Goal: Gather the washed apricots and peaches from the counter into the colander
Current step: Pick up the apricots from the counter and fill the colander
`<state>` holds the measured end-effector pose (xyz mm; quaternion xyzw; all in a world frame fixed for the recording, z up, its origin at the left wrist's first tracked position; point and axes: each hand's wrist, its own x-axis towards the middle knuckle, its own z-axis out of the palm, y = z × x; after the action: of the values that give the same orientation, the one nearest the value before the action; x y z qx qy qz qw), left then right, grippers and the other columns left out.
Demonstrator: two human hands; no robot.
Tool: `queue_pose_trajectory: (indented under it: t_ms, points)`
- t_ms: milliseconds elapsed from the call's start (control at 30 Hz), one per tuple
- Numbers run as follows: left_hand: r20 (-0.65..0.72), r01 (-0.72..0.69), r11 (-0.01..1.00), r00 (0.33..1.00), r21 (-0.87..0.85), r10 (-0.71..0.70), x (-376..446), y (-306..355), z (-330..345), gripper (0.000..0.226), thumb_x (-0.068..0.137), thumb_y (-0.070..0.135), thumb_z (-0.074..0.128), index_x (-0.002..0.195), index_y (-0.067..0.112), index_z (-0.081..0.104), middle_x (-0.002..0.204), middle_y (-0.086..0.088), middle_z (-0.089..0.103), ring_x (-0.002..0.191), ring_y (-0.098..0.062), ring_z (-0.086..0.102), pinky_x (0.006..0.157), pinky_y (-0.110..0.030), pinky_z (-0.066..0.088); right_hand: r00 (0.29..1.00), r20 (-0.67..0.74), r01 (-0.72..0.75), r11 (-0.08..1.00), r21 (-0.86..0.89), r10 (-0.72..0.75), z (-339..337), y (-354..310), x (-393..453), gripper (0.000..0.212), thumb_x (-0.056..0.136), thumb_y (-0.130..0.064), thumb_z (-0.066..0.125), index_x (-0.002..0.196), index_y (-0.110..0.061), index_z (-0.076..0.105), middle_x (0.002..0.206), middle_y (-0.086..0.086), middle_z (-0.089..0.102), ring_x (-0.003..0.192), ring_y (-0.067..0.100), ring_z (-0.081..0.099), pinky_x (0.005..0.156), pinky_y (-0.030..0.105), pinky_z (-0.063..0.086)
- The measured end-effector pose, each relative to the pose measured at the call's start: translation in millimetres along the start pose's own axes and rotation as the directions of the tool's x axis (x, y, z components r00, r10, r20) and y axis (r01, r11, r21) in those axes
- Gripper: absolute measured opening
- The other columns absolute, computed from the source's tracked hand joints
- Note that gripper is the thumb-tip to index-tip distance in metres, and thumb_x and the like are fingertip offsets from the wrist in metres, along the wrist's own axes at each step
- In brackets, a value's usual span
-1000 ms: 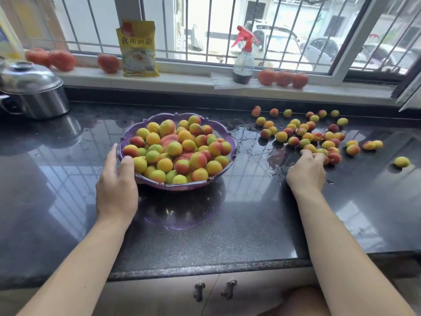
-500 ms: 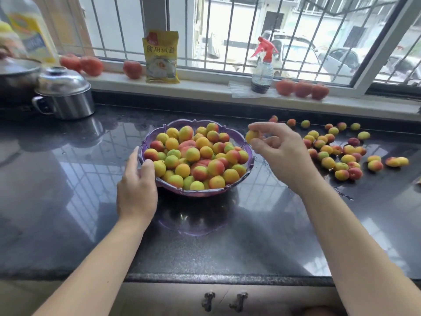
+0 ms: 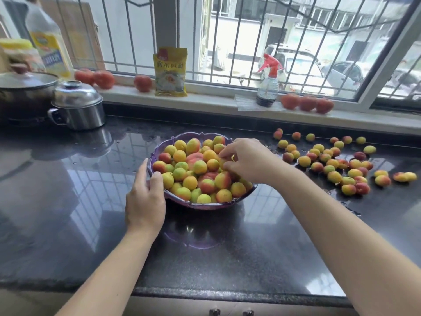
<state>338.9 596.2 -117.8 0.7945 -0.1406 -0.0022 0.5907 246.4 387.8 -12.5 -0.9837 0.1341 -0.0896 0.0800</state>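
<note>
A dark, glossy stone counter point(image 3: 68, 201) fills most of the view, wet in patches on its right side. Behind it runs a pale windowsill point(image 3: 216, 103) under a barred window. Near the middle of the counter stands a purple scalloped colander point(image 3: 198, 205), heaped with yellow, orange and red apricots and peaches. To its right, a scatter of loose fruit point(image 3: 330, 160) lies on the wet counter, well apart from the colander. At far left sit a large dark pot point(image 3: 25, 94) and, just beside it, a smaller steel pot with a domed lid point(image 3: 77, 106). The person's left hand point(image 3: 145, 201) holds the colander's near-left rim, thumb over the edge and touching fruit. The right hand point(image 3: 248, 163) hovers over the pile's right side, fingers curled and pinching a yellow fruit point(image 3: 224, 161). On the sill stand a yellow packet point(image 3: 170, 71), a spray bottle with a red trigger point(image 3: 268, 85) and several red tomatoes point(image 3: 306, 103).
</note>
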Motion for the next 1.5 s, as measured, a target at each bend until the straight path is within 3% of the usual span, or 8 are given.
queue_pose_trajectory:
  t_ms: [233,333,500,700,833,1133,1267,1500]
  points:
    - [0.001,0.006,1.0,1.0,0.002,-0.006,0.2,0.1,-0.3,0.071,0.095,0.06,0.028,0.161,0.036,0.039,0.151,0.004,0.057,0.136,-0.025,0.054,0.112,-0.05,0.048,1.0,-0.008,-0.014,0.998,0.058,0.015,3.4,0.7,0.9,0.025,0.093,-0.027,0.067,0.117,-0.02,0.073,0.109,-0.002,0.068,0.096,0.019,0.061,0.086,0.04,0.056]
    - [0.006,0.016,1.0,1.0,-0.002,-0.016,0.3,-0.2,-0.7,0.069,0.095,0.061,0.029,0.16,0.038,0.038,0.139,0.011,0.059,0.133,-0.024,0.055,0.111,-0.054,0.05,0.991,-0.106,-0.054,0.966,0.254,0.083,6.6,16.2,-3.3,0.03,0.093,-0.032,0.068,0.122,-0.027,0.069,0.108,-0.007,0.065,0.094,0.011,0.061,0.081,0.03,0.052]
    - [-0.017,0.004,1.0,1.0,0.003,-0.004,0.7,0.3,0.5,0.069,0.094,0.057,0.031,0.16,0.036,0.041,0.147,0.011,0.056,0.137,-0.02,0.051,0.114,-0.048,0.044,0.771,-0.419,-0.275,0.845,0.459,0.479,28.9,80.4,-14.7,0.02,0.095,-0.012,0.057,0.105,-0.015,0.074,0.099,0.0,0.071,0.091,0.016,0.064,0.078,0.026,0.046]
    - [-0.044,0.009,0.999,0.999,-0.038,-0.01,3.0,0.0,2.4,0.066,0.092,0.056,0.034,0.155,0.037,0.047,0.129,0.015,0.06,0.121,-0.014,0.054,0.111,-0.048,0.047,0.698,-0.284,-0.584,0.752,0.307,0.658,75.8,132.5,-24.3,0.035,0.089,-0.006,0.055,0.122,-0.012,0.065,0.127,0.018,0.052,0.114,0.04,0.055,0.1,0.045,0.045]
    - [-0.059,-0.001,0.999,0.998,-0.047,-0.001,2.9,1.4,3.3,0.067,0.092,0.05,0.035,0.155,0.032,0.048,0.139,0.016,0.057,0.121,-0.005,0.047,0.102,-0.031,0.037,0.685,-0.302,-0.626,0.747,0.223,0.663,70.6,144.9,-5.1,0.033,0.093,-0.013,0.052,0.126,-0.013,0.056,0.13,0.02,0.045,0.112,0.044,0.054,0.094,0.047,0.045]
    - [-0.072,0.006,0.999,0.997,-0.045,-0.009,1.6,1.7,3.4,0.068,0.091,0.052,0.035,0.155,0.031,0.049,0.14,0.014,0.06,0.128,-0.012,0.053,0.106,-0.036,0.042,0.615,-0.375,-0.721,0.687,0.088,0.694,77.5,160.2,12.0,0.027,0.101,-0.019,0.048,0.125,-0.011,0.056,0.128,0.02,0.044,0.107,0.046,0.058,0.084,0.047,0.049]
    - [-0.079,-0.014,1.0,0.997,-0.022,0.012,1.3,3.9,4.5,0.07,0.091,0.05,0.033,0.156,0.029,0.048,0.134,0.02,0.053,0.118,0.0,0.044,0.098,-0.026,0.033,0.621,-0.406,-0.682,0.717,0.142,0.671,79.5,162.6,6.7,0.023,0.098,-0.016,0.056,0.12,-0.01,0.051,0.127,0.022,0.047,0.107,0.048,0.058,0.084,0.049,0.049]
    - [-0.073,-0.013,1.0,0.997,0.003,0.013,2.8,0.7,4.8,0.069,0.092,0.051,0.032,0.155,0.028,0.049,0.15,0.005,0.059,0.134,-0.017,0.052,0.101,-0.032,0.038,0.666,-0.49,-0.479,0.826,0.296,0.562,75.2,155.8,-0.1,0.03,0.099,-0.022,0.055,0.127,-0.013,0.061,0.117,0.02,0.064,0.109,0.042,0.057,0.089,0.046,0.048]
